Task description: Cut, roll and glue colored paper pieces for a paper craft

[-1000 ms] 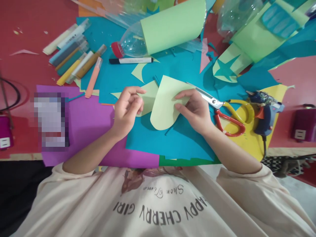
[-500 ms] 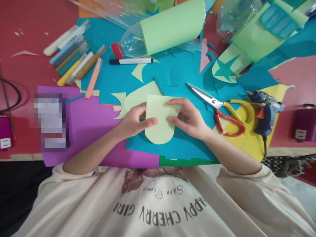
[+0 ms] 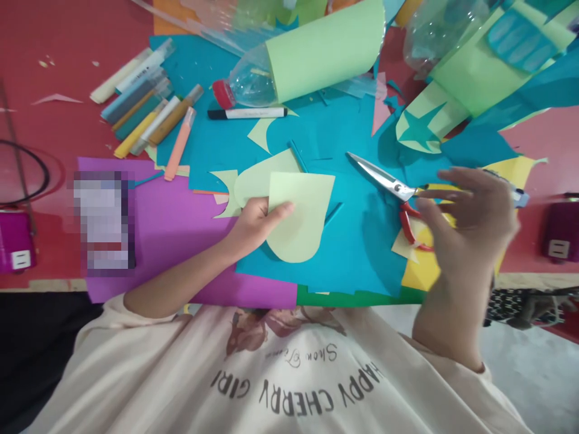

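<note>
My left hand (image 3: 257, 224) pinches the left edge of a pale green paper piece (image 3: 302, 220), straight at the top and rounded at the bottom. Behind it a similar pale green cutout (image 3: 262, 175) lies on the blue sheet. My right hand (image 3: 473, 220), smeared a little by motion, is raised at the right with fingers apart and nothing visible in them. It hovers above the scissors (image 3: 382, 176) with red and yellow handles, hiding part of the handles. The glue gun (image 3: 520, 198) is mostly hidden behind this hand.
A plastic bottle (image 3: 323, 51) wrapped in green paper lies at the back, a black-and-white marker (image 3: 247, 113) before it. Several markers (image 3: 145, 99) sit at upper left, a blurred phone-like item (image 3: 103, 223) on purple paper (image 3: 181, 235). At upper right is another papered bottle (image 3: 479, 78).
My right hand has let go of the green paper and moved right, over the scissor handles and glue gun. My left hand still holds the paper. The view has shifted slightly.
</note>
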`<state>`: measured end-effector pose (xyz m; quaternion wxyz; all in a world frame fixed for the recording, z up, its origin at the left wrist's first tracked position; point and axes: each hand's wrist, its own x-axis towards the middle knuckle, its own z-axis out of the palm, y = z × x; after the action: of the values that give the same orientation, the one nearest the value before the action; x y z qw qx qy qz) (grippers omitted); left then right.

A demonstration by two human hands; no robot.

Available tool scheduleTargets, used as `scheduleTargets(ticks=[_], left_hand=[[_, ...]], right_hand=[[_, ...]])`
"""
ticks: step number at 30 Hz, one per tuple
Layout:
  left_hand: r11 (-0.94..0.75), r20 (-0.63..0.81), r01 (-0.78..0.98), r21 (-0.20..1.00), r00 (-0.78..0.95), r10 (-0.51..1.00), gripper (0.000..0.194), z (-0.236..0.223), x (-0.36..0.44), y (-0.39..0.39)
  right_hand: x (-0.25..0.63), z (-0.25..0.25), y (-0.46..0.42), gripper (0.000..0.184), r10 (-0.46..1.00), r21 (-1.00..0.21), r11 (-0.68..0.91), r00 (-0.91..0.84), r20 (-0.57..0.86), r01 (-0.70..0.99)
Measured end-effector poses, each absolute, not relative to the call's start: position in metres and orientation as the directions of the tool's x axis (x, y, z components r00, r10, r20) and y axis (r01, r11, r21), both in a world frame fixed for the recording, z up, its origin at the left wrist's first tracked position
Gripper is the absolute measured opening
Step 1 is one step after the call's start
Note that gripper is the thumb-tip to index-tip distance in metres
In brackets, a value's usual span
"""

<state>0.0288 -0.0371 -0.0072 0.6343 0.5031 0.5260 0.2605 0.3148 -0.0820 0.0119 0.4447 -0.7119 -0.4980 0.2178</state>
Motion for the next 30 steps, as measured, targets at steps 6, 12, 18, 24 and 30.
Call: scheduleTargets(ticks=[6,12,18,24,30], left_hand=[[0.313,-0.351,0.162,0.936,0.342,0.872,0.051,-0.013,0.03,-0.037],[0.355,-0.336,0.028,0.935,0.397,0.854,0.054,-0.022,0.032,-0.035],[0.444,-0.392,-0.033,0.895,0.417,0.82,0.049,-0.026,0.03,-0.033],[0.515,-0.407,-0.086,0.853,0.51,0.758,0.048,-0.02,0.032,-0.031],[0.59,-0.443,-0.125,0.798,0.542,0.714,0.053,-0.024,0.033,-0.031]], right_hand=[[0.402,0.004,-0.105,0.05,0.548,-0.47,-0.631,0.783,0.293,0.617],[0.404,-0.001,-0.096,0.051,0.479,-0.433,-0.777,0.876,0.065,0.457],[0.406,-0.014,-0.088,0.043,0.274,-0.683,-0.686,0.959,0.075,0.25],[0.38,0.003,-0.107,0.025,0.505,-0.973,-0.231,0.856,-0.109,0.012],[0.336,0.015,-0.099,0.025,0.933,-0.941,-0.324,0.13,-0.335,-0.099]])
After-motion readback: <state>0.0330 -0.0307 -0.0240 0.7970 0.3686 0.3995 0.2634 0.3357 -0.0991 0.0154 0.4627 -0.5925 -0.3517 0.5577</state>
